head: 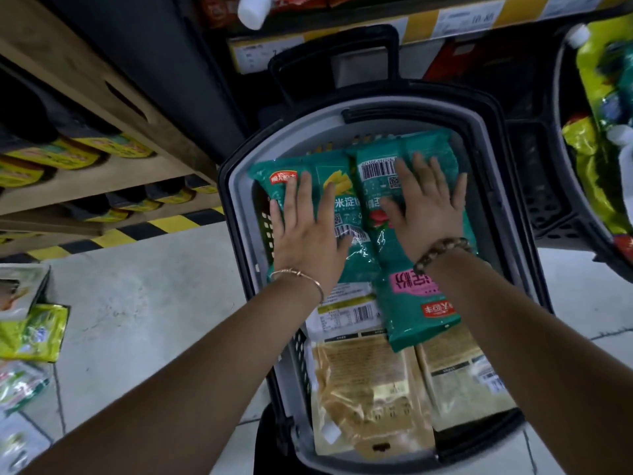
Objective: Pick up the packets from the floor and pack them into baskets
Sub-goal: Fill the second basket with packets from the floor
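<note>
While both arms stretch forward over the grey basket [237, 186], the left hand [305, 234] and the right hand [426, 210] lie flat, fingers straight and spread, gripping nothing. Each presses one of two teal packets lying side by side in that basket: the left teal packet [325, 178] and the right teal packet [404, 303]. Under them show two tan pouches [363, 399] and one white-labelled packet [346, 310]. Some loose packets [34, 332] lie on the floor [154, 320] at the left, too jumbled to count.
</note>
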Available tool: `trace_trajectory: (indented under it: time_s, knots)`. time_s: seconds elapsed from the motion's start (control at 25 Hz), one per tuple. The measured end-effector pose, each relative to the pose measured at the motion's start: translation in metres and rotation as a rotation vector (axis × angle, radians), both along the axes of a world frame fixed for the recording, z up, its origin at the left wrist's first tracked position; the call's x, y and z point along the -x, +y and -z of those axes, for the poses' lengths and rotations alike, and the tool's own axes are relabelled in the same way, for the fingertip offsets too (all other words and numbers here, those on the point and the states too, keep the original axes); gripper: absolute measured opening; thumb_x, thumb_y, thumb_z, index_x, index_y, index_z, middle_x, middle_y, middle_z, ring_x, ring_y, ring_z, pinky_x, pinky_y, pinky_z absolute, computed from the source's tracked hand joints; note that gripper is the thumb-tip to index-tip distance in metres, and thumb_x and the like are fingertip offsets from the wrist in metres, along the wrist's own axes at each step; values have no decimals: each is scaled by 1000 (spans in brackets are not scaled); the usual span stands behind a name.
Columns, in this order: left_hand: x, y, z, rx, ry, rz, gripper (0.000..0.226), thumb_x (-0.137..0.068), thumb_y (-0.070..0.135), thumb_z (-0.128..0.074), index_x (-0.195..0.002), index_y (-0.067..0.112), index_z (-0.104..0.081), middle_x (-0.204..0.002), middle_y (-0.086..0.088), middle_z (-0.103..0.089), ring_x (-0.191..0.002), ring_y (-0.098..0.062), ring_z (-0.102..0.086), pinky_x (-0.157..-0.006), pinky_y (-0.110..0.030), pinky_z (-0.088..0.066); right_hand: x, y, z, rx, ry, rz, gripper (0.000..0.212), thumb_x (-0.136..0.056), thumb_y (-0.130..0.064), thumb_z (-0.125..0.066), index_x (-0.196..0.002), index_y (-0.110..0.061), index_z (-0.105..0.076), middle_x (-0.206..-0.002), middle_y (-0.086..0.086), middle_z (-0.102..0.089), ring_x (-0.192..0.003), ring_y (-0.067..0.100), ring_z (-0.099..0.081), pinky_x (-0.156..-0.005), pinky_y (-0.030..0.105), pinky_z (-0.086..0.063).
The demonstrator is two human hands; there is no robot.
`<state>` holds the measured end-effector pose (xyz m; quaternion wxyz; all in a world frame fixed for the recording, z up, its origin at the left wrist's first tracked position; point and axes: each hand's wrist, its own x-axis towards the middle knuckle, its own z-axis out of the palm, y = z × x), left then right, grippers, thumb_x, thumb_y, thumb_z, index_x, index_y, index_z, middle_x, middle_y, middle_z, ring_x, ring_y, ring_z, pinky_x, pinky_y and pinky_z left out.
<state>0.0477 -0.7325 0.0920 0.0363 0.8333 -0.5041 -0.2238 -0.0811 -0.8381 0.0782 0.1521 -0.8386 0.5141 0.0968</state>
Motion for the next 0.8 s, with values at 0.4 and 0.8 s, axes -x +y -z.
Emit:
trace_trajectory:
  time_s: [0.4, 0.8]
  knots:
    - [-5, -19, 40, -318, -25, 116, 80, -89, 67, -8, -140, 19, 32, -146, -13, 39, -136, -33, 34, -107, -58, 16, -7, 5, 29, -79, 180, -29, 62, -97, -52, -11, -146, -29, 19, -155, 3, 24, -143, 23, 20, -114, 47, 14]
    - [-40, -3, -1, -21, 259, -17, 60, -94, 34, -46, -148, 21, -22, -156, -8, -17, -143, -27, -17, -116, -42, -21, -36, -5, -5, -217, 274, 16, 63, -98, -49, -26, -150, -28, 3, -158, 1, 11, -146, 21, 7, -116, 50, 4]
